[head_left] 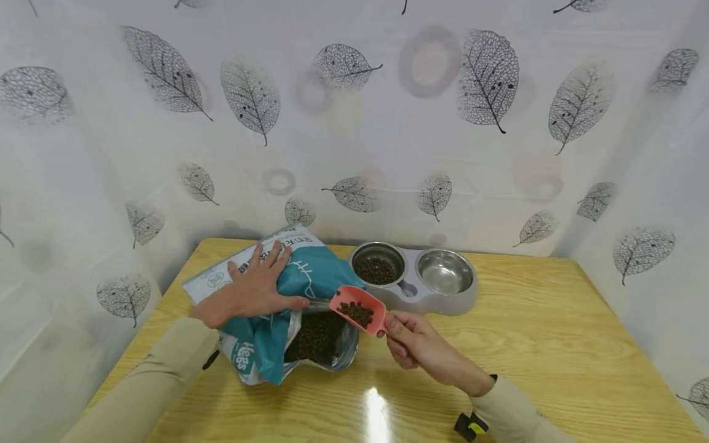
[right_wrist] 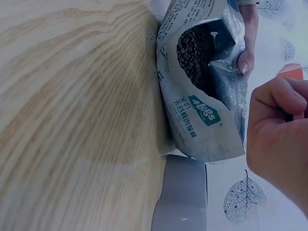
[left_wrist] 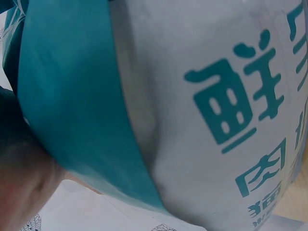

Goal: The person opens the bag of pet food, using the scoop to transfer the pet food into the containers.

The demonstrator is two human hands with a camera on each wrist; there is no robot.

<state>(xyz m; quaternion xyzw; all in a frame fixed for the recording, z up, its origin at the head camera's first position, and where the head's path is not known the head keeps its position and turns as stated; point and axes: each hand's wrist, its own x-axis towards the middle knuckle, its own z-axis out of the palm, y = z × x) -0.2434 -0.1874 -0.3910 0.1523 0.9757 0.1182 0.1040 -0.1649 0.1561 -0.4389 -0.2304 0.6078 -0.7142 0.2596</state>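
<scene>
My right hand (head_left: 416, 344) grips the handle of a coral-red scoop (head_left: 379, 306), which carries brown kibble (head_left: 357, 314). The scoop hangs over the edge of the open bag's mouth, in front of the double bowl. My left hand (head_left: 255, 292) lies with spread fingers on top of the teal and white pet food bag (head_left: 321, 267), thumb by the opening. The bag lies on its side, its mouth facing me, with dark kibble (head_left: 316, 337) inside. In the right wrist view, the bag's opening and kibble (right_wrist: 195, 53) show beyond my right hand (right_wrist: 279, 130).
Behind the scoop stands a grey double-bowl stand (head_left: 465, 303). Its left steel bowl (head_left: 360, 252) holds some kibble; the right steel bowl (head_left: 445, 274) shows a bare bottom. All stand on a wood-grain table (head_left: 554, 344), with a leaf-patterned curtain (head_left: 388, 135) close behind and at the sides.
</scene>
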